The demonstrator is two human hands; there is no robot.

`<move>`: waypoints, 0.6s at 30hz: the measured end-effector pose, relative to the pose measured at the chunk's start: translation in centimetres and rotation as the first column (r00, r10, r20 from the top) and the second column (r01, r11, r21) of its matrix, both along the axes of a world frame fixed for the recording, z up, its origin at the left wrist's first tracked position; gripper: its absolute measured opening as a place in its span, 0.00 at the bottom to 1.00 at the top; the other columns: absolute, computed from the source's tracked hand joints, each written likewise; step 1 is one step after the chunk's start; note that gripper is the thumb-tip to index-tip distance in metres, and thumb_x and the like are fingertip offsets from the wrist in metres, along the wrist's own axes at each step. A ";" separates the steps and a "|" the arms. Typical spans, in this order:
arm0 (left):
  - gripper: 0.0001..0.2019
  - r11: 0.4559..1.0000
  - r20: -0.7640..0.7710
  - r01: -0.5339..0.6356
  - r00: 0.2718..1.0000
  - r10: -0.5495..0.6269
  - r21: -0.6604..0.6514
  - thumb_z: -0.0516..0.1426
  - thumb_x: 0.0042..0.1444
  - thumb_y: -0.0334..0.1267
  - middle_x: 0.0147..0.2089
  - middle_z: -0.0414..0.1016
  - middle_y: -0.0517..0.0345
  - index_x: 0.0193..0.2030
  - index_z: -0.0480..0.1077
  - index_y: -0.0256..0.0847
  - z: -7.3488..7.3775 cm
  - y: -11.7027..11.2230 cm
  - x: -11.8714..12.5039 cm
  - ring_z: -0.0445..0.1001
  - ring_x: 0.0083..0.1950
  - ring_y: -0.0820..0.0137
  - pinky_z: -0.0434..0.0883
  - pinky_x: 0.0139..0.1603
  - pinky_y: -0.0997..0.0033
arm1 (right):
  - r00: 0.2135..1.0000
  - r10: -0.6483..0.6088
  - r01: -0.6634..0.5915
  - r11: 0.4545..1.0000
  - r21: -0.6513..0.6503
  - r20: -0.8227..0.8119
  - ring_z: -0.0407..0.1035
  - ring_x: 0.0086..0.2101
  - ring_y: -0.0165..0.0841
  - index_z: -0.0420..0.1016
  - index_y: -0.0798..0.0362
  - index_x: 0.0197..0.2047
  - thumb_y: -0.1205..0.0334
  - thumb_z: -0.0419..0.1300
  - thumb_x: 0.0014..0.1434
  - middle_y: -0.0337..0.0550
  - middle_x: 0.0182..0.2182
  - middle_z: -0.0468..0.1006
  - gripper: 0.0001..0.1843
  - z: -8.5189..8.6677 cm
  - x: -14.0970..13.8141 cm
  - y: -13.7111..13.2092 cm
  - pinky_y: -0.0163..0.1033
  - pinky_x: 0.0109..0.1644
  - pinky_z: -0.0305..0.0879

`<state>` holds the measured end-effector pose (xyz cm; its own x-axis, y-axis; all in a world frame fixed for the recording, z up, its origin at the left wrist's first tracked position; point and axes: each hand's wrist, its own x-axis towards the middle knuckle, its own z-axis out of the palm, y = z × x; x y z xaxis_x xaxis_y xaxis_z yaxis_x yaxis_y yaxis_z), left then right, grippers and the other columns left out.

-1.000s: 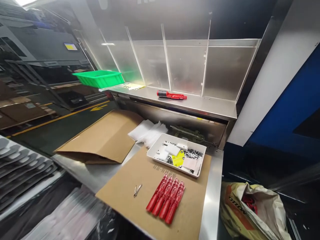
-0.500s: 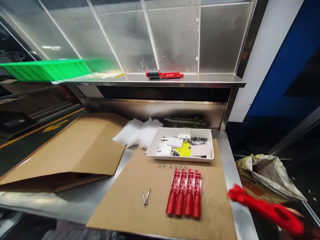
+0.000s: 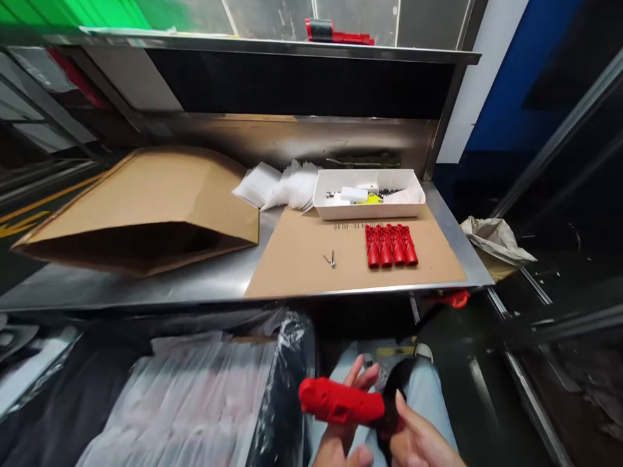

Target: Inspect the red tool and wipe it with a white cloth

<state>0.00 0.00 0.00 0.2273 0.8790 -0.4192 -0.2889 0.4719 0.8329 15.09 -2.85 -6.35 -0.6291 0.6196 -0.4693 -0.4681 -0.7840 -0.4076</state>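
Gripping a red plastic handle [image 3: 341,402] low over the lap, below the bench's front edge: left hand [image 3: 346,415] curling loosely around it from behind, fingers [image 3: 363,376] sticking up past its top edge. Right hand [image 3: 421,441] closing in at its right end, thumb raised, touching a dark part there that is hard to make out; whether that hand is truly clamping is impossible to tell.

Lying farther out on the bench [image 3: 146,285], toward its right front corner, a cardboard sheet [image 3: 302,259]. Resting on that sheet, four red handles [image 3: 390,245] side by side and touching, and left of them, well apart, a small metal pin [image 3: 331,260]. Sitting at the sheet's back edge, a white tray [image 3: 370,201] of small parts, with a heap of white bags [image 3: 282,185] just beside it on the left. Taking up the bench's left half, a folded cardboard box [image 3: 141,207].

Lying up on the shelf [image 3: 272,45], a red and black tool [image 3: 335,32], cut off at the top. Peeking out under the bench's right front corner, something red [image 3: 455,298], mostly hidden. Slumping on the floor to the right, a crumpled bag [image 3: 494,237]. Spreading below left, clear plastic sheeting [image 3: 195,402], blurred.
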 end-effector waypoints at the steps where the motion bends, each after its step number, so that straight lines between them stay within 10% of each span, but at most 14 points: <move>1: 0.35 1.000 0.066 0.004 0.998 -0.004 0.003 0.69 0.43 0.59 0.57 0.76 0.45 0.57 0.72 0.47 -0.4 -1.2 -0.2 0.69 0.63 0.46 0.67 0.62 0.49 | 1.000 0.003 -0.003 1.000 -0.004 0.025 0.42 0.05 0.20 0.61 0.51 0.08 0.15 0.52 0.36 0.32 0.02 0.53 0.43 0.0 -0.8 -1.7 0.32 0.10 0.26; 4: 0.30 0.988 0.235 -0.107 0.963 0.131 -0.109 0.68 0.46 0.56 0.49 0.81 0.45 0.53 0.74 0.44 -1.1 -4.4 -0.8 0.74 0.57 0.48 0.70 0.59 0.52 | 0.931 -0.174 0.131 0.980 0.150 0.321 0.49 0.08 0.20 0.74 0.57 0.20 0.16 0.45 0.45 0.39 0.09 0.68 0.47 1.5 -2.0 -6.1 0.30 0.13 0.35; 9: 0.29 0.910 0.289 -0.363 0.866 0.408 -0.198 0.72 0.41 0.51 0.46 0.82 0.52 0.49 0.72 0.46 -1.6 -8.2 -1.7 0.73 0.60 0.54 0.67 0.63 0.52 | 0.472 -0.593 0.097 0.771 0.630 0.653 0.68 0.30 0.31 0.82 0.53 0.37 0.37 0.62 0.55 0.46 0.31 0.78 0.25 5.4 -2.0 -9.7 0.32 0.29 0.60; 13: 0.22 0.934 0.372 -0.356 0.862 0.345 -0.040 0.66 0.53 0.51 0.53 0.80 0.50 0.52 0.71 0.47 -2.1 -10.1 -1.6 0.70 0.63 0.56 0.63 0.67 0.52 | 0.545 -0.558 0.048 0.765 0.642 0.625 0.67 0.51 0.44 0.83 0.48 0.41 0.42 0.65 0.54 0.50 0.53 0.69 0.20 5.9 -2.6 -10.3 0.36 0.37 0.67; 18: 0.19 0.953 0.365 -0.274 0.907 0.211 0.131 0.63 0.56 0.50 0.54 0.79 0.49 0.53 0.70 0.48 -3.6 -11.2 -0.9 0.73 0.61 0.58 0.66 0.65 0.57 | 0.642 -0.614 0.288 0.748 0.598 0.459 0.62 0.55 0.47 0.85 0.49 0.40 0.43 0.67 0.51 0.50 0.53 0.69 0.20 6.0 -3.6 -10.7 0.44 0.52 0.65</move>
